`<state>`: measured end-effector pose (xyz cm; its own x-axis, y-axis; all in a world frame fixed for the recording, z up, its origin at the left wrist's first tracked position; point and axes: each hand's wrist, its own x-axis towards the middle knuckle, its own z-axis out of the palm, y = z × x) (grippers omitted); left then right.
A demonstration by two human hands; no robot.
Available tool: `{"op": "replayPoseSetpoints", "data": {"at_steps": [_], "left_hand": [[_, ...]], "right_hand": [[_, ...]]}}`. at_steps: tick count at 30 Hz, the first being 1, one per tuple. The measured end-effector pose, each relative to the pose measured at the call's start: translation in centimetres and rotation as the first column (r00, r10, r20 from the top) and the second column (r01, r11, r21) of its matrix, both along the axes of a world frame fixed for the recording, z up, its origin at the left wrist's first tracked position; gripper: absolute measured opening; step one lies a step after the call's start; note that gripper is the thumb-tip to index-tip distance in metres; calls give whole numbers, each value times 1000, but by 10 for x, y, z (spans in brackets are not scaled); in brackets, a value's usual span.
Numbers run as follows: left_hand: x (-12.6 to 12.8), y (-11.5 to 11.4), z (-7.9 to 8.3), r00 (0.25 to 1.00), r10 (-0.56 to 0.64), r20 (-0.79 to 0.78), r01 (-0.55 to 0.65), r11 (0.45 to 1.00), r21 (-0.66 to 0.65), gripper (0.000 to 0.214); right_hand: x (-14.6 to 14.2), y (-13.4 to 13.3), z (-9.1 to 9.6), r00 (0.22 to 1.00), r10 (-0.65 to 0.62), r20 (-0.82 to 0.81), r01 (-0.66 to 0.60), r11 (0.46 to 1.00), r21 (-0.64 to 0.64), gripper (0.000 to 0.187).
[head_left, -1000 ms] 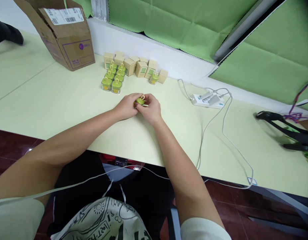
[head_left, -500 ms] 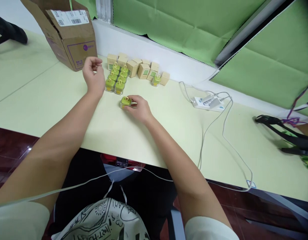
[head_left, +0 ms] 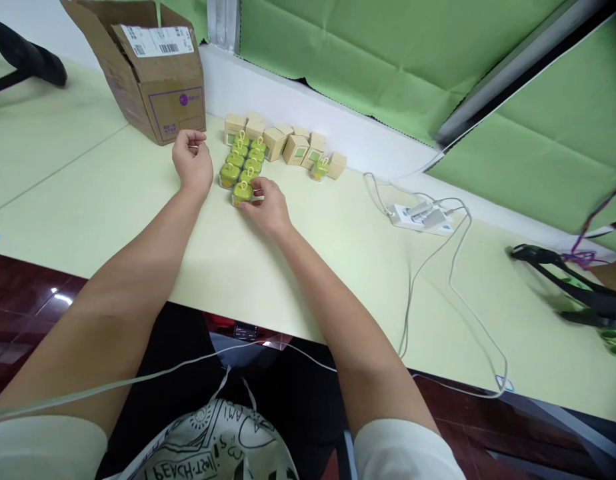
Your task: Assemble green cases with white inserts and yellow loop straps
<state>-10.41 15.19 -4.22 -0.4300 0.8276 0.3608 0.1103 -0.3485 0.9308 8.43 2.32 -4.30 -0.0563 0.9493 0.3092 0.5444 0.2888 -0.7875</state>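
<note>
Right hand (head_left: 269, 209): thumb and fingers clamped on side of green-lidded container (head_left: 243, 193), at near end of 2-column cluster of like containers (head_left: 229, 175); contact with table (head_left: 243, 267) unclear. Left hand (head_left: 194, 165) beside cluster, fingers curled; cannot tell if fingertips meet. Container probably light, stiff, clear walls maybe slippery; best hold: opposite walls, sparing thin loop (head_left: 243, 183).

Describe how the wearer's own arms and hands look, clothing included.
The left hand and right hand are ungloved, with no watch or bracelet visible. Both forearms are bare. The left sleeve and right sleeve are short and whitish. A pale cable crosses the left arm.
</note>
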Motion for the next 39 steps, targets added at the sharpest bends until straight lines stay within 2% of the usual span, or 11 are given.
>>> {"op": "replayPoseSetpoints", "data": {"at_steps": [10,12,15,19,23,26,29,31,34,37,39], "left_hand": [[1,6,-5,996,-17,-87,12,998,-61,28],[3,4,-6,996,-23,-82,18,997,-71,26],[5,1,-10,997,-14,-80,15,1000,8,24],[4,1,-17,1000,8,-11,-6,989,147,28],[5,1,-20,999,30,13,-32,983,183,21],[9,-3,-18,997,81,-18,-77,984,160,14],[13,-8,-17,995,97,-35,-91,986,140,20],[13,-10,-16,994,86,-62,-77,987,141,22],[13,-13,-18,993,62,-97,-50,990,129,22],[12,-13,-22,995,26,-100,-14,993,118,11],[11,-10,-25,997,5,-82,4,993,115,15]], "right_hand": [[4,-11,-4,998,-65,6,65,998,-15,60],[9,-12,-4,997,-80,14,81,997,-11,58],[26,-7,-3,990,-137,15,137,990,24,46],[65,14,-1,941,-335,40,335,942,26,34],[106,44,-6,848,-522,95,521,853,36,51],[129,67,-10,787,-597,156,599,800,38,62],[142,87,-6,728,-661,183,665,745,43,64],[144,98,1,725,-663,188,669,742,34,63],[143,112,8,739,-642,203,650,759,36,50],[141,118,6,737,-639,218,651,759,23,38],[142,118,2,744,-630,225,643,766,18,38]]}}
